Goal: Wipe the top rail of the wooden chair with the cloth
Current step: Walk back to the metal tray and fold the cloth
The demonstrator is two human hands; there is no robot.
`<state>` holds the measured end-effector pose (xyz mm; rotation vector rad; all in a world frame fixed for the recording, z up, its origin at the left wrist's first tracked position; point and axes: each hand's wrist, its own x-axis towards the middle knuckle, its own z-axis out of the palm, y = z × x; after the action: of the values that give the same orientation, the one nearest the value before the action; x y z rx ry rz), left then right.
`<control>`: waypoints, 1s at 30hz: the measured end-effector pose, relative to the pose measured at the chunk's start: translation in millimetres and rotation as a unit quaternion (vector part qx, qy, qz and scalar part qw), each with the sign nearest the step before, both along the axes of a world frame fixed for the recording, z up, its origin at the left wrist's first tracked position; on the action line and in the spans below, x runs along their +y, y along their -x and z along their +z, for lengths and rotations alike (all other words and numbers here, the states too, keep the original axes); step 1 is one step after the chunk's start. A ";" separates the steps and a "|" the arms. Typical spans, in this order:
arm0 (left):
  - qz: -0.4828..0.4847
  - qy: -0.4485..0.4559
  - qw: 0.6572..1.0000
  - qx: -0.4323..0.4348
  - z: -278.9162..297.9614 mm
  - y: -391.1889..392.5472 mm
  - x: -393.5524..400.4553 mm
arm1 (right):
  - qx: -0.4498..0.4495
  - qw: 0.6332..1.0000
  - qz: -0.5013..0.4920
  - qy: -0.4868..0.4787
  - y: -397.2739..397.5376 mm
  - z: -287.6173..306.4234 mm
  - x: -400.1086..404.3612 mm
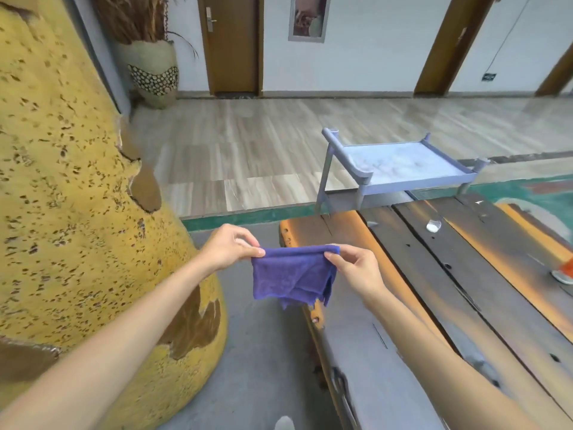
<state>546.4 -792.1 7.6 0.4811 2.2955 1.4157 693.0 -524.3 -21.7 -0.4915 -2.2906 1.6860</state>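
Observation:
A purple cloth (291,276) hangs folded in the air in front of me. My left hand (231,248) pinches its upper left corner and my right hand (356,268) pinches its upper right corner, so the top edge is stretched between them. Beyond the cloth stands a pale blue-grey chair-like wooden frame (400,164) with a flat white top and raised rails, on the floor past the table's far end. Neither hand is near it.
A long dark wooden table (465,290) with orange edges runs along the right, with a small glass (434,225) and an orange-and-white object (566,273) on it. A huge yellow pitted vase (77,212) fills the left. Grey floor lies between them.

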 end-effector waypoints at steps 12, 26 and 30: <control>-0.061 -0.105 0.981 -0.154 -29.2 252.3 158.1 | 0.002 0.995 -0.084 0.054 205.0 -34.2 129.0; -0.135 -0.192 0.878 -0.416 -53.9 456.8 316.8 | -0.056 0.954 -0.169 0.242 386.8 -40.5 221.6; -0.173 -0.170 0.862 -0.444 -70.7 527.3 347.7 | -0.037 0.913 -0.222 0.341 463.0 -52.8 234.4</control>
<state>19.0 -444.4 -63.1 0.2311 1.1697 1.4358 230.0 -289.9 -74.5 -1.1255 -1.3972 2.1806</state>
